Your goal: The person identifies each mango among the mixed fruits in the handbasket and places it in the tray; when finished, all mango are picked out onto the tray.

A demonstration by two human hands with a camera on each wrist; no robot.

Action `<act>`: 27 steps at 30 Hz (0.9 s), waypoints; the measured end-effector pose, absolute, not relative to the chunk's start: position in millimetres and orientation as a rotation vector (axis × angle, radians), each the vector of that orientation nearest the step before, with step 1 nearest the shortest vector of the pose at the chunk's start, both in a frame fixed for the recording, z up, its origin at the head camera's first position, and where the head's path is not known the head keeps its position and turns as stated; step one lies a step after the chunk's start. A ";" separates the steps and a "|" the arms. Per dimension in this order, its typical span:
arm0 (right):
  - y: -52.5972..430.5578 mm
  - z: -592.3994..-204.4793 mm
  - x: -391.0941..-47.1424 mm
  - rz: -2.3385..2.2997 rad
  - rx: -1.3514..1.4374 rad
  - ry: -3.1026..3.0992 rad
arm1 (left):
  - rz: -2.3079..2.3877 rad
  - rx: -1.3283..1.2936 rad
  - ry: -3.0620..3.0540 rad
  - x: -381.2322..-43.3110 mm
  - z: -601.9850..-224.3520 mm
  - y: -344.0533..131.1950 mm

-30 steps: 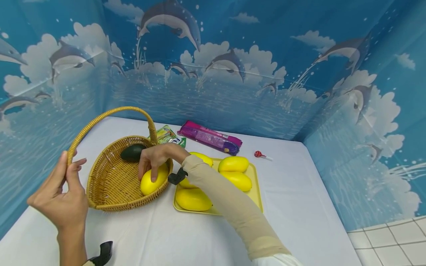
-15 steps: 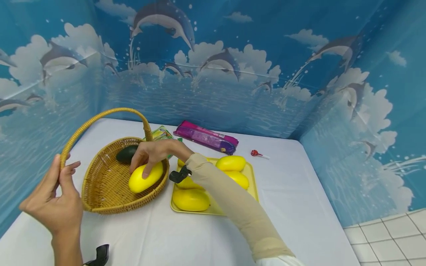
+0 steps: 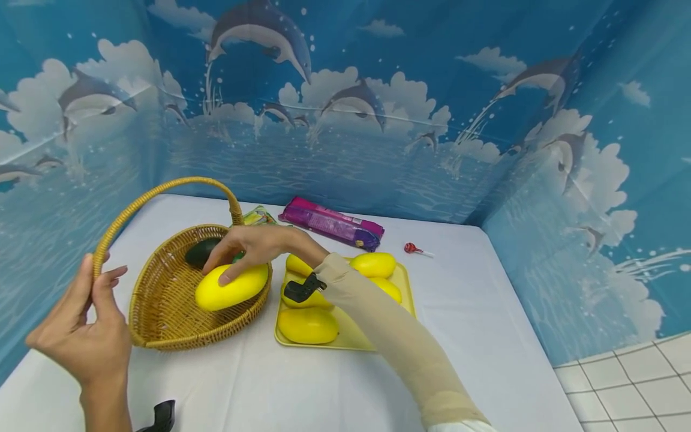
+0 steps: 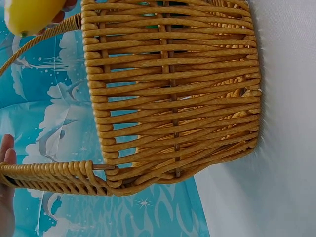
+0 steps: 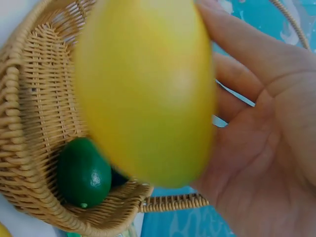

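My right hand [image 3: 249, 247] grips a yellow mango [image 3: 231, 288], holding it up over the right part of the wicker basket [image 3: 173, 346]. In the left wrist view the mango [image 4: 30, 16] shows above the basket's rim. My left hand [image 3: 86, 327] pinches the left side of the tall arched basket handle [image 3: 137, 207] between thumb and fingers. A dark green oval fruit [image 5: 84, 173] lies inside the basket at the back, partly hidden by my right hand in the head view. Several more mangoes [image 3: 308, 326] lie on the yellow tray [image 3: 353, 341] to the right.
Behind the basket lies a green snack packet [image 3: 260, 216], mostly covered by my hand. A purple-pink package [image 3: 332, 223] stretches along the back of the white-covered table [image 3: 475, 336]. A red lollipop [image 3: 417, 249] lies right of it. Dolphin-print curtains [image 3: 345, 156] enclose the back and sides.
My right hand has lifted the mango from the basket's right inner side, turning it more level. My left hand keeps its hold on the handle. The head view has shifted slightly.
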State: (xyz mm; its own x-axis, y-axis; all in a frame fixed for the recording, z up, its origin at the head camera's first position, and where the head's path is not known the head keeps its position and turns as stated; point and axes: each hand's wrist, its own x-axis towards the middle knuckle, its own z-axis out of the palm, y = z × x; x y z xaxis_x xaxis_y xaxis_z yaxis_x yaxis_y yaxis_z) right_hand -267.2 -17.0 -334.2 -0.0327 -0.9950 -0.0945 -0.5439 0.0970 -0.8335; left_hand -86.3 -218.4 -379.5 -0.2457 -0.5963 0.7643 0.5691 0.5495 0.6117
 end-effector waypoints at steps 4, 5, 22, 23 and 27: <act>-5.4 -331.1 -259.9 -0.831 -1.580 1.712 | -1.104 0.017 -1.432 -87.1 -379.6 -217.4; -2.2 -330.6 -258.2 -0.842 -1.582 1.726 | -1.106 0.014 -1.429 -87.1 -379.6 -217.2; 81.8 -330.9 -232.0 -1.054 -1.437 2.052 | -1.114 0.001 -1.420 -86.1 -377.9 -214.7; 87.2 -332.2 -229.9 -1.060 -1.431 2.071 | -1.114 0.002 -1.420 -86.0 -377.8 -214.6; 108.9 -339.5 -219.6 -1.091 -1.376 2.145 | -1.125 0.001 -1.407 -86.3 -376.7 -213.4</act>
State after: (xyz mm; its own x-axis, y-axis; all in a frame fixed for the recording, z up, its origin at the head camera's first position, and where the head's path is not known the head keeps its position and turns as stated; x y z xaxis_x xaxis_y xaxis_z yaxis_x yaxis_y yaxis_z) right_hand -219.6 108.9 -339.5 -0.4561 -0.8845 0.0981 -0.6003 0.2244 -0.7677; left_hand -86.3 -213.4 -376.7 -0.2280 -0.6085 0.7601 0.6076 0.5212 0.5994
